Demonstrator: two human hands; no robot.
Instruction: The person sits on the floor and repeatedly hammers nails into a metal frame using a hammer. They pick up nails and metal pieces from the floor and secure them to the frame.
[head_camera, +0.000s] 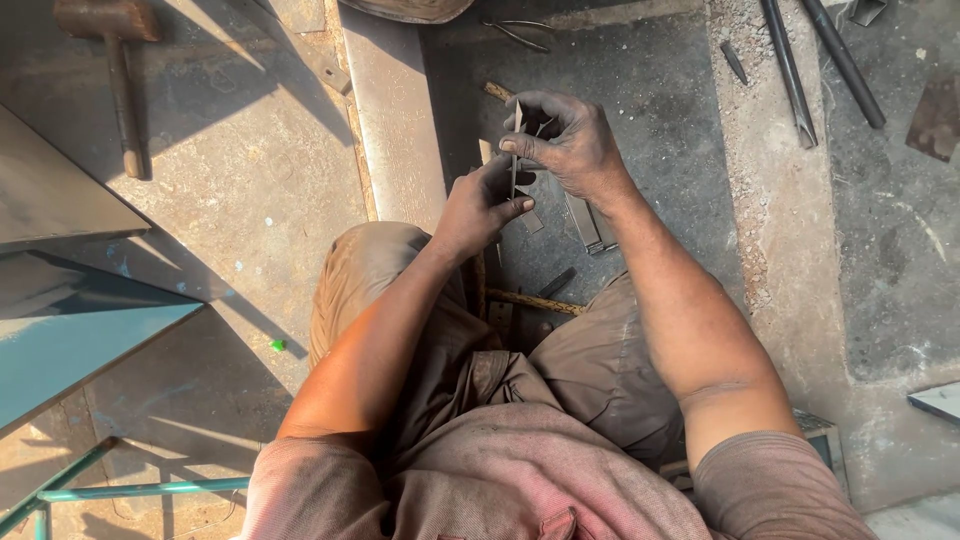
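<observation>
left hand (485, 205) + right hand (565, 140) | pinch thin metal strip (516, 150) | upright, apparently

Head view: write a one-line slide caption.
Left hand and right hand pinch a thin grey metal strip above the concrete floor.

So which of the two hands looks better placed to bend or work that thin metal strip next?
Probably the right hand: its fingertips pinch the upper end of the thin metal strip, so it can steer it. The left hand sits lower, its grip around the bottom end, and looks more like the steadying support.
</observation>
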